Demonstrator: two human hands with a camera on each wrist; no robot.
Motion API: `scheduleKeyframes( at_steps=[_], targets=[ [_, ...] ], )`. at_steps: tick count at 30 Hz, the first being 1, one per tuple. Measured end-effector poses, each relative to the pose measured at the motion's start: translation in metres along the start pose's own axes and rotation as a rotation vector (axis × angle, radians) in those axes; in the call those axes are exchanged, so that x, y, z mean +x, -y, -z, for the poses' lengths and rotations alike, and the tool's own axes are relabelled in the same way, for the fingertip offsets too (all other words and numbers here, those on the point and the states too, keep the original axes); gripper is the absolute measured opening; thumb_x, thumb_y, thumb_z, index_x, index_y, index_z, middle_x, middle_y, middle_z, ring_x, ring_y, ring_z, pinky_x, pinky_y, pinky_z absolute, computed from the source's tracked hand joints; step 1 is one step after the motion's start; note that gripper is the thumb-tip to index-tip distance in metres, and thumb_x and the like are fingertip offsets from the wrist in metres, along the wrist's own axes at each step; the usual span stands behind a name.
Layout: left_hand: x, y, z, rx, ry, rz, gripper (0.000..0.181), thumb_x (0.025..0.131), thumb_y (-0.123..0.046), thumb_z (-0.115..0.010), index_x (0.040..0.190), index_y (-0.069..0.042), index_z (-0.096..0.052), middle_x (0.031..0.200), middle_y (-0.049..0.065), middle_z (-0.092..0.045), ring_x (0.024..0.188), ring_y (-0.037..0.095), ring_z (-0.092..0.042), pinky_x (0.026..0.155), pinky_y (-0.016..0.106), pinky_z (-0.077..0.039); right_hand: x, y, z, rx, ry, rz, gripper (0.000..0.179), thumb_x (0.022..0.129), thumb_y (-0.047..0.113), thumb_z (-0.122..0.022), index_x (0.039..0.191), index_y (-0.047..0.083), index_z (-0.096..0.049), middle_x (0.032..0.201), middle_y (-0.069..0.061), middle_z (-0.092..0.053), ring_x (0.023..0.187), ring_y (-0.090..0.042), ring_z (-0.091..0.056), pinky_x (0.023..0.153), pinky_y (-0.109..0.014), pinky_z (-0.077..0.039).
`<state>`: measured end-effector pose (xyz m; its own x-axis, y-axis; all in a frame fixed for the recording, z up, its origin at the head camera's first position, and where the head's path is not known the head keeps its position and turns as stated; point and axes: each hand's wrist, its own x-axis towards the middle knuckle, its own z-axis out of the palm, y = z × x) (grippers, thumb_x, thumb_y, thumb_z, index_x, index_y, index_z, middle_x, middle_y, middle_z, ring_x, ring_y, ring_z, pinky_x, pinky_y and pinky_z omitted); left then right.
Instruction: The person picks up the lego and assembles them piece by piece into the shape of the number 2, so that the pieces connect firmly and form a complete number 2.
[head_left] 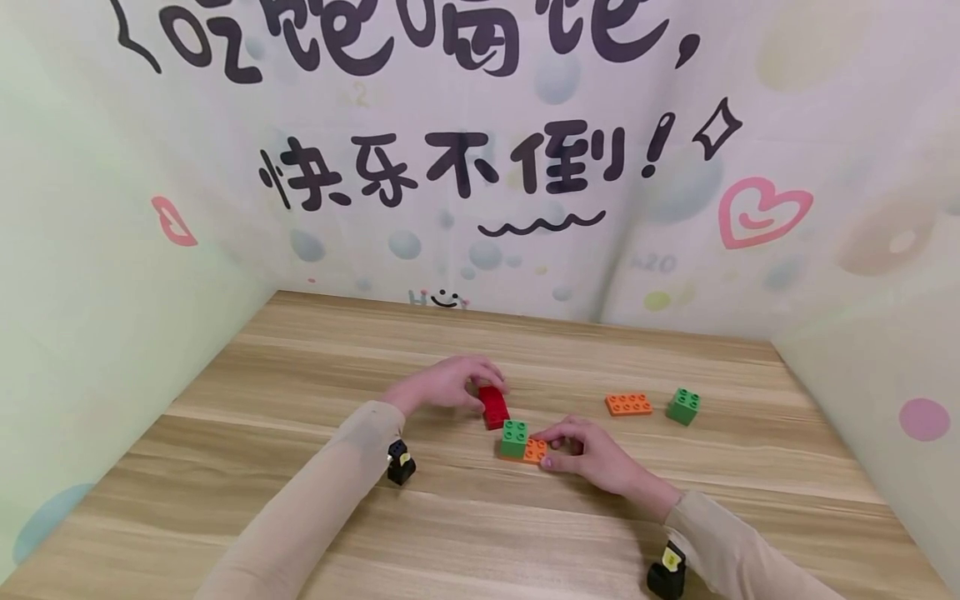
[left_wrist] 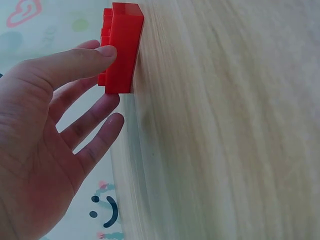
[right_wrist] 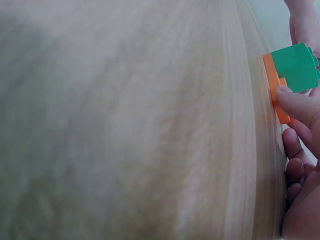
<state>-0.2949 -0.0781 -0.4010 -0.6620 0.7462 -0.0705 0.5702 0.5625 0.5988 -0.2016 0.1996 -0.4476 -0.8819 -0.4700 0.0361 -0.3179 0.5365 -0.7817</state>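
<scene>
My left hand (head_left: 452, 384) pinches a red building brick (head_left: 494, 407) between thumb and fingers; its studs face the palm side in the left wrist view, where the brick (left_wrist: 124, 50) looks long. Just in front of it, a green brick (head_left: 514, 438) sits on the left half of a flat orange brick (head_left: 536, 451). With thumb and fingertips, my right hand (head_left: 596, 456) grips the bare right end of that orange piece. In the right wrist view the thumb presses the orange brick's side (right_wrist: 281, 102), the green brick (right_wrist: 296, 68) standing beyond it.
To the right on the wooden table (head_left: 480, 533) lie a loose flat orange brick (head_left: 628, 405) and a separate green brick (head_left: 683, 406). A printed cloth (head_left: 450, 242) hangs behind the table and along both sides. Small black devices (head_left: 401, 463) are attached at the wrists.
</scene>
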Motion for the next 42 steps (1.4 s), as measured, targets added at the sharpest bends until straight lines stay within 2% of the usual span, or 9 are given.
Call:
scheduleKeyframes(
  at_steps=[12, 22, 27, 35, 42],
  targets=[
    [-0.002, 0.005, -0.003, 0.028, -0.007, 0.012, 0.037, 0.088, -0.01, -0.073, 0.124, -0.017, -0.069, 0.126, -0.001, -0.064, 0.111, 0.015, -0.059, 0.101, 0.037, -0.049, -0.002, 0.003, 0.0, 0.03, -0.006, 0.007, 0.035, 0.086, 0.023, -0.076, 0.119, 0.012, -0.071, 0.097, -0.006, -0.061, 0.078, -0.013, -0.043, 0.065, -0.02, -0.035],
    [-0.007, 0.008, -0.005, 0.041, -0.035, -0.007, 0.032, 0.088, -0.011, -0.074, 0.12, -0.016, -0.071, 0.117, -0.001, -0.065, 0.092, 0.012, -0.057, 0.082, 0.025, -0.049, -0.001, 0.002, 0.0, 0.027, -0.009, 0.014, 0.035, 0.086, 0.023, -0.077, 0.119, 0.013, -0.071, 0.097, -0.006, -0.061, 0.079, -0.014, -0.043, 0.066, -0.02, -0.034],
    [-0.013, 0.006, -0.003, 0.022, -0.044, 0.019, 0.031, 0.087, -0.012, -0.074, 0.118, -0.015, -0.07, 0.115, 0.001, -0.065, 0.088, 0.017, -0.057, 0.076, 0.023, -0.047, -0.002, 0.002, 0.0, 0.032, -0.01, 0.015, 0.035, 0.086, 0.023, -0.077, 0.119, 0.012, -0.071, 0.096, -0.006, -0.06, 0.079, -0.014, -0.043, 0.066, -0.02, -0.034],
    [-0.021, 0.009, -0.005, 0.002, -0.068, 0.061, 0.031, 0.087, -0.013, -0.075, 0.117, -0.018, -0.069, 0.108, 0.0, -0.065, 0.078, 0.012, -0.054, 0.069, 0.024, -0.046, -0.002, 0.003, -0.001, 0.022, -0.011, 0.017, 0.034, 0.086, 0.023, -0.077, 0.118, 0.012, -0.072, 0.097, -0.005, -0.062, 0.078, -0.013, -0.043, 0.066, -0.02, -0.034],
    [-0.027, 0.011, -0.006, -0.001, -0.071, 0.09, 0.034, 0.087, -0.015, -0.076, 0.119, -0.019, -0.068, 0.102, 0.0, -0.063, 0.078, 0.012, -0.055, 0.069, 0.025, -0.047, -0.001, 0.002, -0.001, 0.026, -0.013, 0.015, 0.035, 0.086, 0.021, -0.077, 0.118, 0.011, -0.071, 0.097, -0.005, -0.061, 0.078, -0.014, -0.043, 0.065, -0.02, -0.034]
  ],
)
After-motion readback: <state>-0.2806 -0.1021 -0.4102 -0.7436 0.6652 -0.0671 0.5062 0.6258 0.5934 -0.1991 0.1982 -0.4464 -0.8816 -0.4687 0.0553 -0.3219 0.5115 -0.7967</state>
